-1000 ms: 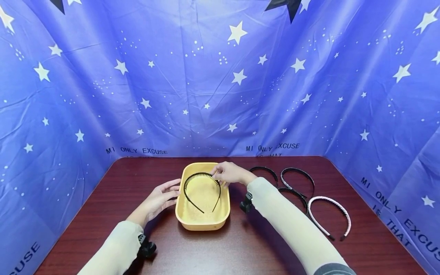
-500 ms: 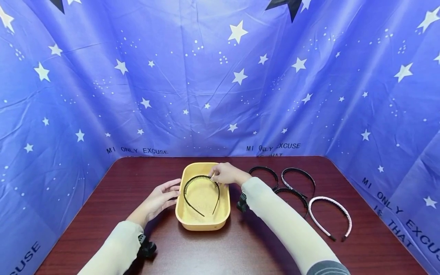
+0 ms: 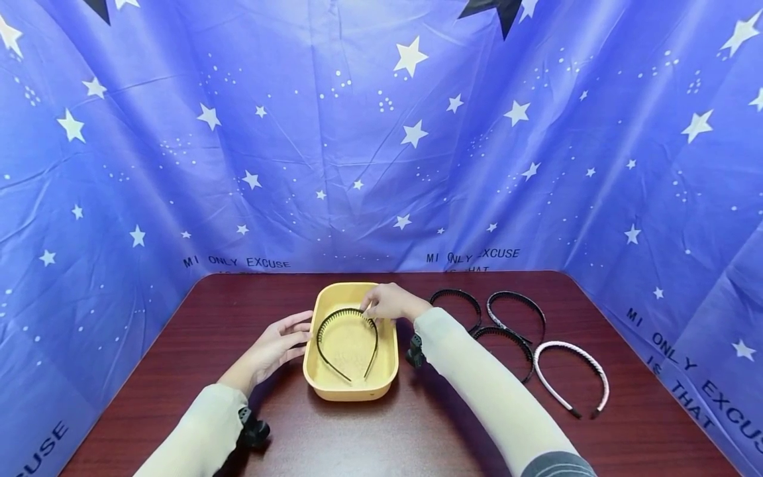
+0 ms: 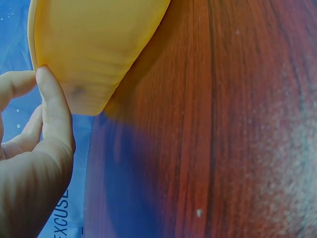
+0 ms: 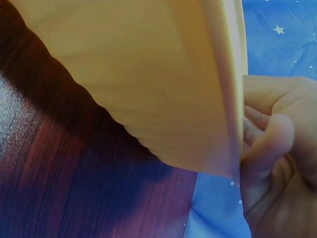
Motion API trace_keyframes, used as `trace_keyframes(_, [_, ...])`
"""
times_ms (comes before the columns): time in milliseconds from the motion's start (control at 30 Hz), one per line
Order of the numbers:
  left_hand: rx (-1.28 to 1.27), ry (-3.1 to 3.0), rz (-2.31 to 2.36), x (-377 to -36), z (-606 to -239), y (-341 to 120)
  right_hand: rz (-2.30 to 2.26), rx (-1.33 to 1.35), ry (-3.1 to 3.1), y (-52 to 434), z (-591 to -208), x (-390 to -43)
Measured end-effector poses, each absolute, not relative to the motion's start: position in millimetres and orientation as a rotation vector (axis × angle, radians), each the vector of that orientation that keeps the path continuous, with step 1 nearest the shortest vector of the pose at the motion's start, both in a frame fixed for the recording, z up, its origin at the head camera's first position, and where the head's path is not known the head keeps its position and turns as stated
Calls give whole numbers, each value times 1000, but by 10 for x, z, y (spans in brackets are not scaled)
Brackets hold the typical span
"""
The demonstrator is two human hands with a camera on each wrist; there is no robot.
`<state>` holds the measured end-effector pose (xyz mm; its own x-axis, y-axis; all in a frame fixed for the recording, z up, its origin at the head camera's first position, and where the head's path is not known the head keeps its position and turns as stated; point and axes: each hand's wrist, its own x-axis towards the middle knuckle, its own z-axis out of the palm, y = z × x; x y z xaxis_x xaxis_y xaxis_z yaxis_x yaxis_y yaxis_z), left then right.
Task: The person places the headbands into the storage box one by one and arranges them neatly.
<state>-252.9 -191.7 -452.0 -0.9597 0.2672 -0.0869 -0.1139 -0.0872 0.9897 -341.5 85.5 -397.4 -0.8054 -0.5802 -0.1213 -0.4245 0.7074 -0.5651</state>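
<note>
In the head view a yellow plastic bin [image 3: 350, 395] stands on the table. My right hand [image 3: 395, 302] reaches over its far right rim and pinches the top of a black toothed headband [image 3: 337, 314], whose two ends point toward me inside the bin. The right wrist view shows the curled fingers behind the bin's rim; the headband is hidden there. At the left wall, my left hand [image 3: 275, 343] touches the rim with relaxed, spread fingertips. Thumb and finger of that hand meet the bin's edge in the left wrist view.
Right of the bin lie a black headband [image 3: 477, 307], another black one [image 3: 529, 361], a dark patterned one [image 3: 536, 306] and a pink-and-white wrapped one [image 3: 605, 384]. The dark red table [image 3: 250, 291] ends at a blue starry cloth [image 3: 334, 132].
My right hand has lowered the black headband a little toward me, deeper into the bin, and shifted slightly left. The left hand stays at the bin's side.
</note>
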Motion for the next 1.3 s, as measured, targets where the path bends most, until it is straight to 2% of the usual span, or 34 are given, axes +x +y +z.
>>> trace_keyframes(733, [162, 1936, 2132, -2543, -4516, -1907, -641, -691, 2705, 763, -4004, -3404])
trace_keyframes(1300, [167, 1935, 2130, -2529, -4520, -1919, -737, -609, 2676, 766, -4017, -3381])
